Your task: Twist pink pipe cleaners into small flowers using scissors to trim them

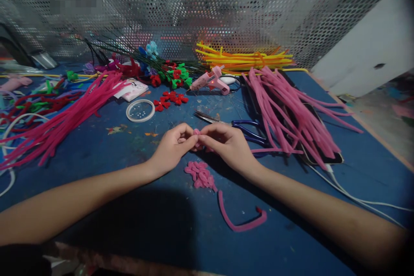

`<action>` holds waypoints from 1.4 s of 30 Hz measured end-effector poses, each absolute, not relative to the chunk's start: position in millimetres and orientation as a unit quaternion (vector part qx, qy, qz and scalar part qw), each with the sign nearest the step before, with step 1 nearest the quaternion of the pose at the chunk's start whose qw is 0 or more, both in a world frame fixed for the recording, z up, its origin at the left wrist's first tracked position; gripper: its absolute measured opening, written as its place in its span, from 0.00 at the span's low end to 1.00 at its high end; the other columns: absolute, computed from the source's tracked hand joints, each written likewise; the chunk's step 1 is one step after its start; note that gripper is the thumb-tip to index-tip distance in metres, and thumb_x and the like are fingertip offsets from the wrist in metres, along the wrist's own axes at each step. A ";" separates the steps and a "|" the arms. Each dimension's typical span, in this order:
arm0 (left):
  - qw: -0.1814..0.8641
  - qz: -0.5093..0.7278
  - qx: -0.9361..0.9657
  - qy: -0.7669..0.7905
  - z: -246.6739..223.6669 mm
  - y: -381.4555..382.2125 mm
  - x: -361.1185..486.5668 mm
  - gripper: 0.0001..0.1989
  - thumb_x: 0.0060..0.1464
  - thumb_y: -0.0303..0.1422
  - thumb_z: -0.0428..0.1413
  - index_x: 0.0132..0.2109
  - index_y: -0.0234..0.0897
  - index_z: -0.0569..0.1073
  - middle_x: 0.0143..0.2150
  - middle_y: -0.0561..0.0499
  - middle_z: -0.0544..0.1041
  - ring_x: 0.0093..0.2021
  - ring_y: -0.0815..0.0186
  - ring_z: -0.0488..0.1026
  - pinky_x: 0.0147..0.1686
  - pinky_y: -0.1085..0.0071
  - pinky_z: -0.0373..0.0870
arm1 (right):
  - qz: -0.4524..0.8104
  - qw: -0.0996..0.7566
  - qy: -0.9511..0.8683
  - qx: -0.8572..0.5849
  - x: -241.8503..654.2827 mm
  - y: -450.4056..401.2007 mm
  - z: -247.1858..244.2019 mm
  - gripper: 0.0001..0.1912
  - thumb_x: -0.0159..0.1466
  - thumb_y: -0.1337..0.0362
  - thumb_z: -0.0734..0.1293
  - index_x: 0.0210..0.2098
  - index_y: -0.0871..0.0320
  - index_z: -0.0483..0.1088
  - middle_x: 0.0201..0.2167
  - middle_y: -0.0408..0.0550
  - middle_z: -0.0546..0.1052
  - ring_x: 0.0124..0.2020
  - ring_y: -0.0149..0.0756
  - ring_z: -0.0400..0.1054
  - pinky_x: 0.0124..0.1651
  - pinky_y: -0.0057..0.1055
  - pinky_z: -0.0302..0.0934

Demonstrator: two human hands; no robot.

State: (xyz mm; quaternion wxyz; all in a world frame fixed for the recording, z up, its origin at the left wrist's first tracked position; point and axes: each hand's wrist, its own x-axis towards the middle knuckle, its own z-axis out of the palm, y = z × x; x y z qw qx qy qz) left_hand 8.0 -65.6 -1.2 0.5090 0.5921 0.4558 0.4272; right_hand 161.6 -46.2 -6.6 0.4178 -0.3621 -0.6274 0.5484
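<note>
My left hand (174, 146) and my right hand (228, 142) meet at the middle of the blue table, fingertips touching. Both pinch a small pink fuzzy stem piece (197, 132), partly hidden by the fingers. Just below them lies a cluster of looped pink pieces (200, 175). A bent pink stem (239, 227) with a red tip rests nearer the front. Behind my right hand are blue-handled pliers (247, 129) and a pair of dark-tipped scissors (207, 117).
Pink stems (291, 112) lie over a phone with a white cable (343, 192) at right. Magenta stems (71, 116) spread left. Behind sit a pink glue gun (211, 81), yellow stems (246, 59), red flowers (170, 99) and a white ring (140, 111). A perforated metal panel (181, 4) stands at the back.
</note>
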 end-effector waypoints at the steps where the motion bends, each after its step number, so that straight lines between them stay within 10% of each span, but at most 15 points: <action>1: 0.500 0.424 0.600 0.459 -1.5 -65.9 8.1 0.08 0.51 0.33 0.52 0.29 0.34 0.64 0.25 0.55 0.68 0.26 0.73 0.67 0.28 0.76 0.65 | 0.546 0.417 -0.631 -0.360 161.9 -45.9 -6.9 0.07 0.55 0.61 0.67 0.28 0.58 0.68 0.24 0.42 0.72 0.24 0.28 0.66 0.28 0.26 0.61; 11: 0.449 0.390 0.645 0.479 -2.1 -68.1 6.6 0.05 0.52 0.32 0.50 0.30 0.35 0.63 0.25 0.57 0.66 0.26 0.73 0.65 0.28 0.77 0.62 | 0.609 0.329 -0.639 -0.337 163.9 -40.1 0.3 0.14 0.56 0.53 0.64 0.26 0.59 0.61 0.19 0.37 0.61 0.19 0.23 0.53 0.21 0.23 0.48; 24: 0.673 0.464 0.435 0.378 -7.6 -60.3 11.4 0.08 0.50 0.34 0.56 0.32 0.34 0.65 0.24 0.56 0.68 0.25 0.75 0.67 0.27 0.78 0.65 | 0.650 0.380 -0.599 -0.272 162.7 -40.9 -7.6 0.12 0.58 0.56 0.64 0.29 0.58 0.58 0.23 0.39 0.65 0.22 0.24 0.56 0.25 0.24 0.50; 42: 0.560 0.456 0.551 0.418 -15.4 -52.8 3.9 0.10 0.51 0.37 0.55 0.33 0.34 0.68 0.26 0.55 0.67 0.26 0.73 0.64 0.29 0.75 0.62 | 0.849 0.312 -0.361 -0.227 166.2 -38.8 -11.0 0.04 0.56 0.68 0.67 0.29 0.61 0.67 0.18 0.37 0.65 0.18 0.20 0.56 0.23 0.20 0.52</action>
